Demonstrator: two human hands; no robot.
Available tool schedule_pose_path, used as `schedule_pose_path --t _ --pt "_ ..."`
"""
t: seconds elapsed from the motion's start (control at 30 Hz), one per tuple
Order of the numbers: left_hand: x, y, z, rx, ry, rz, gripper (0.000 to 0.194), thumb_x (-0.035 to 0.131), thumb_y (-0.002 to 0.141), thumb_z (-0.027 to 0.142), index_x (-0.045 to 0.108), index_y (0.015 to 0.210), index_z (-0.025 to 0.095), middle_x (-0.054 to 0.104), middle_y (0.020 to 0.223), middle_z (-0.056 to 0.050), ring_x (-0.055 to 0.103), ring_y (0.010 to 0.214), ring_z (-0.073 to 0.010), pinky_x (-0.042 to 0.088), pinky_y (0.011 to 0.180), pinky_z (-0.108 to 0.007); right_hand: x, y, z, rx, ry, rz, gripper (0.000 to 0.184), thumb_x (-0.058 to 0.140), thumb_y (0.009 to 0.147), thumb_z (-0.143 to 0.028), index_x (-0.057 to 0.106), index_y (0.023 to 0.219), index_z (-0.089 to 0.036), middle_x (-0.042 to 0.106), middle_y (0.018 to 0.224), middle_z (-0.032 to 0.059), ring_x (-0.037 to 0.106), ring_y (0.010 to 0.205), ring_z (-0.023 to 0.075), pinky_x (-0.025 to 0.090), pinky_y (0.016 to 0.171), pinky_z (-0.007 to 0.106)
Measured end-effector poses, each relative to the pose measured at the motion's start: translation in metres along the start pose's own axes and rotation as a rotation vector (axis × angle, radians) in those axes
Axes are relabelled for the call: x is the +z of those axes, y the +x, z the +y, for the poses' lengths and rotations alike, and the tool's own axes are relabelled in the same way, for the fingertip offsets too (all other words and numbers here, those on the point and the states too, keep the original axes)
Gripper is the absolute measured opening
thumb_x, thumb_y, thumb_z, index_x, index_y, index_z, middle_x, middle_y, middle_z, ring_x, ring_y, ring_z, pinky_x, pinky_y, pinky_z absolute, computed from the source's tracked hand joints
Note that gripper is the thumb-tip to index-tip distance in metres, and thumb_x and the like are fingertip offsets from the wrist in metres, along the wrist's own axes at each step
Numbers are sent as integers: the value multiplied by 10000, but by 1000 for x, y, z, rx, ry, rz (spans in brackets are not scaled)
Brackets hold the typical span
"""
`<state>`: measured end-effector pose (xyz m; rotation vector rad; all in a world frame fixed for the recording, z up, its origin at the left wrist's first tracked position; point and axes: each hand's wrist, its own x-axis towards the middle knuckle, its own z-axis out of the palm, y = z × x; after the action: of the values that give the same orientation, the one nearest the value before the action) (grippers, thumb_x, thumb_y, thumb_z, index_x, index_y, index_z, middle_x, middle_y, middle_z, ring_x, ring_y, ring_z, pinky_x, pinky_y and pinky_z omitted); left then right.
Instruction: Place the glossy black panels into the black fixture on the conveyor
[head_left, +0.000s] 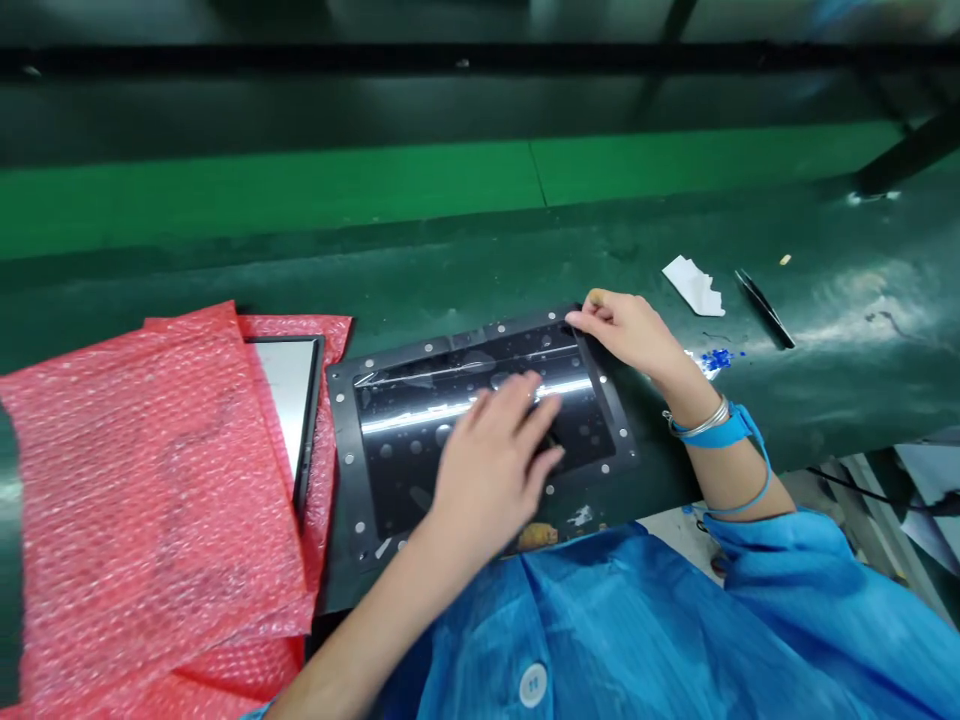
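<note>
Had my left hand [495, 440] flat and open on the glossy panel [480, 420] lying on the tabletop [525, 270], right hand [630, 330] pinching its far corner (looked stiff, slippery, scratch-prone, so edges only).

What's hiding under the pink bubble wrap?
Peeking out from the red-pink bubble wrap is a flat panel with a dark frame and pale face. Only its right part shows; the rest is covered. More bubble wrap lies beneath it.

Pink bubble wrap [142, 480], tweezers [763, 307], paper scrap [694, 284]
</note>
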<state>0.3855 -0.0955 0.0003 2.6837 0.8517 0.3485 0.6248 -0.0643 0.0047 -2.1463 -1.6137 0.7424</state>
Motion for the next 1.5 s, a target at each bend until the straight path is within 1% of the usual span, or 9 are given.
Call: schedule_pose_path --t 0.1,0.37,0.47,0.6,0.83,0.97,1.17,1.27,1.5 --pt "-7 8 -26 -250 152 164 505 517 975 400 577 1392 121 589 1422 -226 529 1328 -412 394 1074 -608 2 -4 2 -4 5 42 241 484 942 -309 511 717 -226 580 631 7 516 609 167 308 620 287" --pt "-4 24 -38 -314 140 338 354 555 935 461 628 1130 175 675 1043 -138 576 1043 -347 416 962 -519 6 -11 3 -23 33 256 223 488 918 -184 668 1044 -222 684 823 40 617 745 208 400 722 323" --pt "-15 23 -36 -336 58 442 262 600 915 434 595 1057 215 657 1044 -118 555 1028 -326 421 915 -490 4 -13 2 -70 227 243 276 511 960 -388 705 1042 -209 699 944 63 623 776 192 436 737 322" --pt "-32 18 -26 -277 -63 534 191 618 919 367 567 1044 233 632 1047 -93 568 1023 -286 437 912 -464 1 -16 -2 -109 474 132 623 420 915 -740 726 824 -206 652 789 54 587 736 174 440 675 299" --pt "-46 -10 -34 -297 -296 591 259 633 939 281 599 1195 265 674 1199 -41 608 1170 -239 424 1081 -453 13 -23 -3 -78 563 41 701 401 847 -859 606 629 -226 508 618 21 524 665 172 452 611 305" --pt "-43 -30 -55 -513 -477 921 315 673 923 296 646 1236 270 673 1276 -38 600 1235 -223 434 1106 -420 24 -26 -8 -72 694 97 647 541 801 -822 525 555 -224 460 579 10 497 631 169 420 561 301" --pt "-34 -30 -69 -897 -1122 907 374 808 702 536 654 663 197 696 674 -23 693 721 -212 596 736 -352 29 -29 -16 -23 841 163 626 649 743 -786 451 543 -227 418 564 -11 467 615 150 419 569 291" --pt "-40 -24 -67 -981 -1234 1079 316 868 618 415 667 632 172 692 636 -5 653 600 -151 576 626 -266 20 -29 -21 -69 870 62 578 637 768 -771 530 622 -222 495 611 -3 523 684 167 450 609 294" --pt "-55 -17 -70 -1159 -1435 1286 234 584 915 305 710 762 180 740 758 1 693 718 -139 591 711 -244 7 -43 -30 -157 880 -321 478 669 812 -674 659 807 -197 646 696 24 637 719 183 507 631 288"
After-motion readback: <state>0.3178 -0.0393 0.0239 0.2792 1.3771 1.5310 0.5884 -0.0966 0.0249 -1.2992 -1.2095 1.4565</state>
